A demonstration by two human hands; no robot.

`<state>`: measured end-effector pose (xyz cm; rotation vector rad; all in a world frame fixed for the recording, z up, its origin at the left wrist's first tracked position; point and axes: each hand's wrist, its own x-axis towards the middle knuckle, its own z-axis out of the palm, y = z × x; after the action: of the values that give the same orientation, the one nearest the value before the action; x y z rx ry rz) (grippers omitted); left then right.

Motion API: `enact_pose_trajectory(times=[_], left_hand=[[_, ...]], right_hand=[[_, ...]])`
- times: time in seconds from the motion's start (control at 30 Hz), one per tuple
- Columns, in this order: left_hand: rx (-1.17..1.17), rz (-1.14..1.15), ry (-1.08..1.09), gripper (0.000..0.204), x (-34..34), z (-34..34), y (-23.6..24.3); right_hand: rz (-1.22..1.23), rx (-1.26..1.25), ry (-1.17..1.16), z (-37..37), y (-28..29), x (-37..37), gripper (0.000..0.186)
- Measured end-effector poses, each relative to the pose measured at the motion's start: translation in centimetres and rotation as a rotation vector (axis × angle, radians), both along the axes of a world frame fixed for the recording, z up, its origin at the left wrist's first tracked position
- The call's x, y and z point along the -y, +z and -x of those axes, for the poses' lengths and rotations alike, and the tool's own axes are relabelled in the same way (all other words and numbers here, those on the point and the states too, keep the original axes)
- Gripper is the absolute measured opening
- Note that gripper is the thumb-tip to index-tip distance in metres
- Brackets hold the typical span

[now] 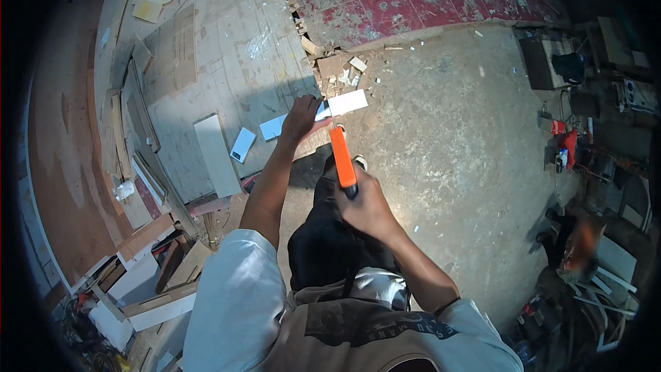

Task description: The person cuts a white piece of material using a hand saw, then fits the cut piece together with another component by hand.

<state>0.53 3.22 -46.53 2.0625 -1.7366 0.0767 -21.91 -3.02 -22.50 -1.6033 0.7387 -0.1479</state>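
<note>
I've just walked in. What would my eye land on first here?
Most likely the bright orange tool near the middle of the picture, its dark end held in the right grip. Just beyond it, a white board juts past the edge of the pale worktable, with the left grip on it. Farther off, at the top, a dirt-strewn dark red floor stands out.

Orange handle (341,155): plastic by look, smooth. Blade (333,121): thin, metal by look. White strip (349,102): smooth face, bright; core material unclear. Surface (237,34): pale wood, scuffed, matt. Floor (454,138): concrete — rough, matt. Red tiling (430,0): gritty, dirt-caked. Brown panel (65,117): wood, fairly smooth. Trousers (320,251): black cloth — matt.
</note>
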Motion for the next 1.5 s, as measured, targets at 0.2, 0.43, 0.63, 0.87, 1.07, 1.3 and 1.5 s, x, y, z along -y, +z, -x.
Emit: enact_pose_trajectory(times=[0.2, 0.43, 0.63, 0.87, 1.07, 1.3, 1.5], left_hand=[[-0.030, -0.039, -0.006, 0.060, 0.9, 0.4, 0.7], [-0.026, -0.061, -0.002, 0.060, -0.3, -0.4, 0.3], [-0.007, -0.092, 0.002, 0.061, 0.8, 0.6, 1.0], [0.000, -0.048, 0.004, 0.061, -0.6, -0.2, 0.1], [-0.028, -0.009, -0.016, 0.061, 0.9, 0.6, 1.0], [-0.054, -0.012, -0.012, 0.062, -0.2, 0.1, 0.6], [-0.023, -0.033, -0.008, 0.059, 0.6, 0.4, 0.9]], right_hand=[[0.032, 0.024, -0.006, -2.7, -6.2, 2.7, 0.035], [0.058, 0.052, -0.001, -2.5, -4.4, 0.6, 0.030], [0.014, -0.006, -0.013, -3.5, -6.8, 3.1, 0.023], [0.056, 0.079, -0.024, -1.8, -2.6, 0.3, 0.022], [0.023, -0.074, 0.000, -3.0, -4.7, 2.1, 0.020], [0.088, -0.020, 0.013, -1.7, -2.9, 0.1, 0.018], [0.048, 0.010, -0.027, -2.5, -5.8, 1.8, 0.019]])
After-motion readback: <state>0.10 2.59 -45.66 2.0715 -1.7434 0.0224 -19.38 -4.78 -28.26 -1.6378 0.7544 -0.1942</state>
